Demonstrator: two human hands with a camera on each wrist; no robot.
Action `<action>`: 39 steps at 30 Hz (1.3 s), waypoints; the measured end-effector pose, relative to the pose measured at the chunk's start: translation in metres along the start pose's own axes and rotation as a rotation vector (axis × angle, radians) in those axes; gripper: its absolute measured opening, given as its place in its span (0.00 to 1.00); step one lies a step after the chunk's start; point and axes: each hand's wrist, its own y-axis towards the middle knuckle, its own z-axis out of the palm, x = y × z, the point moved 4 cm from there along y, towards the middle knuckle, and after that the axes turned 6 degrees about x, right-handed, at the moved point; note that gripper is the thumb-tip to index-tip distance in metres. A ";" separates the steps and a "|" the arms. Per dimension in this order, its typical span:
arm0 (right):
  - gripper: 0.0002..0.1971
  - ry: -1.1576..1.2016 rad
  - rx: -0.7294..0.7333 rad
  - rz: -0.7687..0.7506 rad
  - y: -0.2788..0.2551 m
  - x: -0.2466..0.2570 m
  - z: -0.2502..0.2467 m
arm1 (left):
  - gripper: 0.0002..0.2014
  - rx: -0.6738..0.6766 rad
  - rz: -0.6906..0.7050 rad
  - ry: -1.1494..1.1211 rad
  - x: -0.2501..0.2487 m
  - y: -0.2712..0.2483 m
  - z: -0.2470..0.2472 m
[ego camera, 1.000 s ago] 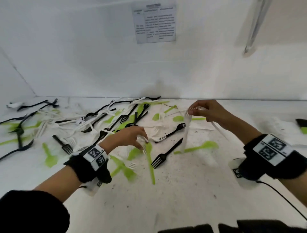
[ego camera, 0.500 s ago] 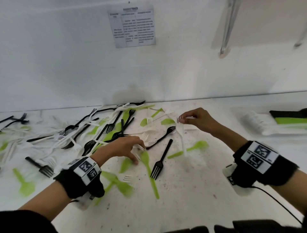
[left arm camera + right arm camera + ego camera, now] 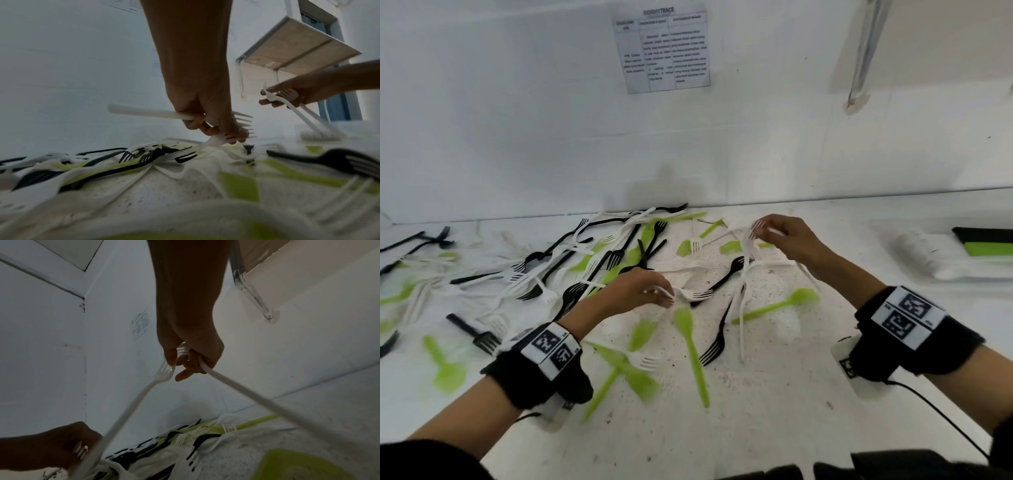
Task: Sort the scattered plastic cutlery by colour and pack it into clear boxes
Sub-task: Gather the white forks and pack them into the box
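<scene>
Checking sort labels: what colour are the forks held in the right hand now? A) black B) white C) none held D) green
B: the right hand grips white forks by their tine ends, handles hanging down; the head view shows the same white forks in that hand.

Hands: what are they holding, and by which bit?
Both hold white forks near the tine ends: the left hand and the right hand each grip white forks.
</scene>
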 end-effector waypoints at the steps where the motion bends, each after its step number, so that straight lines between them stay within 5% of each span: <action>1: 0.06 0.039 -0.030 0.030 0.002 0.001 -0.002 | 0.07 -0.056 -0.003 -0.076 -0.003 -0.001 -0.005; 7: 0.11 0.077 -0.185 0.200 0.011 -0.017 0.002 | 0.10 -0.316 0.091 -0.356 -0.047 0.005 -0.036; 14: 0.13 0.328 0.037 0.391 0.011 -0.043 0.031 | 0.12 -0.361 -0.034 -0.845 -0.059 0.031 -0.046; 19: 0.10 0.120 0.147 0.357 0.011 -0.049 0.034 | 0.18 -0.315 -0.176 -1.043 -0.065 0.049 -0.043; 24: 0.16 -0.354 0.341 0.335 0.005 -0.059 0.045 | 0.07 -0.262 -0.087 -0.788 -0.072 0.054 -0.044; 29: 0.17 -0.625 0.379 0.324 0.001 -0.058 0.057 | 0.13 -0.204 -0.038 -0.638 -0.076 0.056 -0.048; 31: 0.12 -0.650 0.354 0.328 0.002 -0.059 0.057 | 0.14 -0.181 -0.069 -0.537 -0.075 0.059 -0.046; 35: 0.19 -0.620 0.278 0.289 0.001 -0.060 0.051 | 0.08 -0.095 -0.071 -0.205 -0.067 0.065 -0.034; 39: 0.09 -0.483 0.162 0.205 0.001 -0.048 0.035 | 0.10 0.035 -0.089 -0.042 -0.052 0.067 -0.015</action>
